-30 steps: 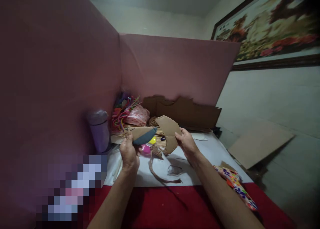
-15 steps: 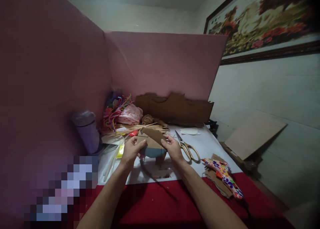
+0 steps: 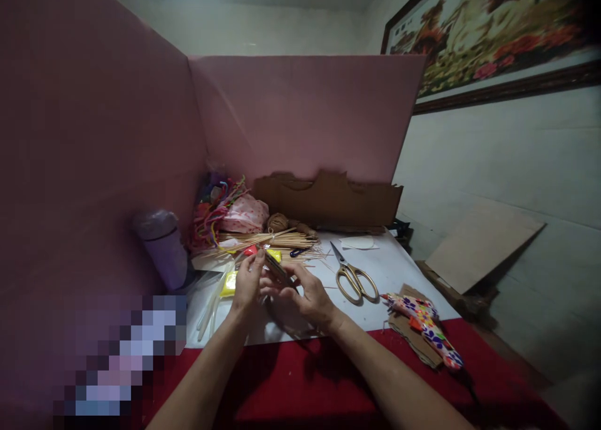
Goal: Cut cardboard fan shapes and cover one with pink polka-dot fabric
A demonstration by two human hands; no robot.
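My left hand (image 3: pixel 248 283) is partly closed, its thumb up on the far-left end of a thin cardboard piece (image 3: pixel 280 269) that I see nearly edge-on. My right hand (image 3: pixel 313 297) is half curled, its fingers reaching in around the near-right end; how firmly they press, I cannot tell. The cardboard sits between my two hands, tilted and raised above the white sheet (image 3: pixel 399 286). Whether it is one layer or several, the narrow view does not let me say.

I take the step in hand to be turning and lining up the cardboard, with no tool in use. From this grip, I think the next move calls for a steady pinch at the left end while the right fingers even up the edges, without bending the card.

The scissors (image 3: pixel 346 268) lie to the right of my right hand, blades toward the far side. Farther right and nearer, the flower-patterned glue gun (image 3: pixel 429 330) rests on a cardboard scrap (image 3: pixel 407 338). Beyond my hands lie thin wooden sticks (image 3: pixel 293 238) and a ball of twine (image 3: pixel 277 223).
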